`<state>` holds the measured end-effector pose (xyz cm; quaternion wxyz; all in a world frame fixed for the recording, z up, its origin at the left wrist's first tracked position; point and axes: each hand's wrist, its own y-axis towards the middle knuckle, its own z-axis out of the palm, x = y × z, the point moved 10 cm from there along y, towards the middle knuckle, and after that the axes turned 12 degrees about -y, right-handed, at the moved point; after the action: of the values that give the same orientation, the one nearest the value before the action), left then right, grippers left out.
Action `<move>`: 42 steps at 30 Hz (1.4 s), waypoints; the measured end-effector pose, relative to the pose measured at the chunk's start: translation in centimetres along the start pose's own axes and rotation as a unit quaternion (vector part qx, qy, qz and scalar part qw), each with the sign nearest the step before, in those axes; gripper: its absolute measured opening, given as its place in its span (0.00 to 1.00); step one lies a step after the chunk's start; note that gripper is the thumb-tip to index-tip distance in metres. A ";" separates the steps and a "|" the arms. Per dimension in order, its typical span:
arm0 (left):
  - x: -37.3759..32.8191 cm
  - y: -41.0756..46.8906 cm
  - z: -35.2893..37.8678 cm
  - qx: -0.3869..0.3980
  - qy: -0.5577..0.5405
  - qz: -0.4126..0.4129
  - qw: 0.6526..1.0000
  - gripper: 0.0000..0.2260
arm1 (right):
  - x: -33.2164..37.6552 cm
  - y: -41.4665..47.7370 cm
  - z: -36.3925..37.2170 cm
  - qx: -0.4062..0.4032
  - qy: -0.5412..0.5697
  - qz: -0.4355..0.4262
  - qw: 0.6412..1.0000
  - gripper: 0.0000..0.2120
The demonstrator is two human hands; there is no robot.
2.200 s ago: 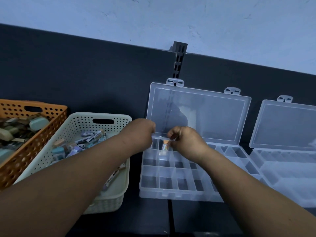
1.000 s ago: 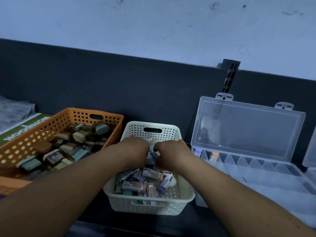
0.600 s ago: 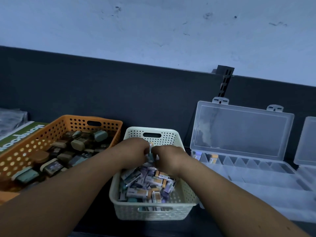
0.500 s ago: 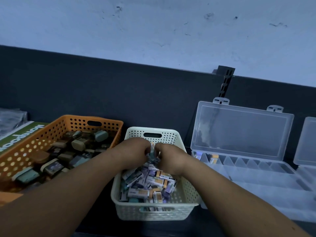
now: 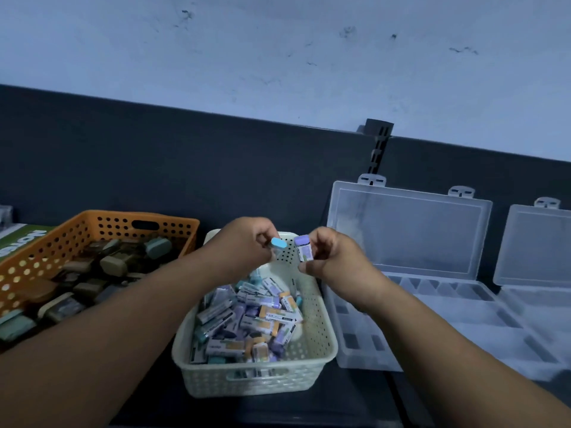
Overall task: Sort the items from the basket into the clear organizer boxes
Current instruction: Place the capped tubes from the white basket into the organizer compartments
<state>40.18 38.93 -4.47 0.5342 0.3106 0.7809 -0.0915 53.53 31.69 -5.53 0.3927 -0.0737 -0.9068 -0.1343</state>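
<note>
Cream basket (image 5: 256, 381) holds wrapped erasers (image 5: 247, 322); orange basket (image 5: 102, 223) holds larger, darker blocks (image 5: 114, 267).

2 baskets (image 5: 256, 381) (image 5: 92, 219), 2 clr org boxes (image 5: 408, 230) (image 5: 537, 242), 2 held items (image 5: 279, 243) (image 5: 304, 250).

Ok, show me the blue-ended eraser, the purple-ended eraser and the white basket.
blue-ended eraser (image 5: 279, 243), head view, on its blue end face
purple-ended eraser (image 5: 304, 249), head view, on its sleeve below the purple end
white basket (image 5: 210, 383), head view, on its front wall
</note>
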 end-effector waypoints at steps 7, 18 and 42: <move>-4.6 1.5 5.3 0.006 0.021 0.045 0.999 0.07 | -3.0 -1.5 -6.4 -0.022 0.020 -0.005 1.000 0.12; -7.5 5.0 13.3 -0.015 0.007 0.009 1.000 0.02 | -11.7 -1.3 -14.5 -0.053 -0.010 0.035 0.998 0.08; -4.9 8.3 22.4 0.096 0.359 -0.046 0.927 0.08 | -15.4 -0.3 -13.6 0.066 -0.306 -0.012 0.950 0.04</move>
<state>63.56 32.96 -7.76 0.1811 0.3366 0.9212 -0.0730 73.36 26.85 -7.92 0.0989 -0.0737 -0.9911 -0.0497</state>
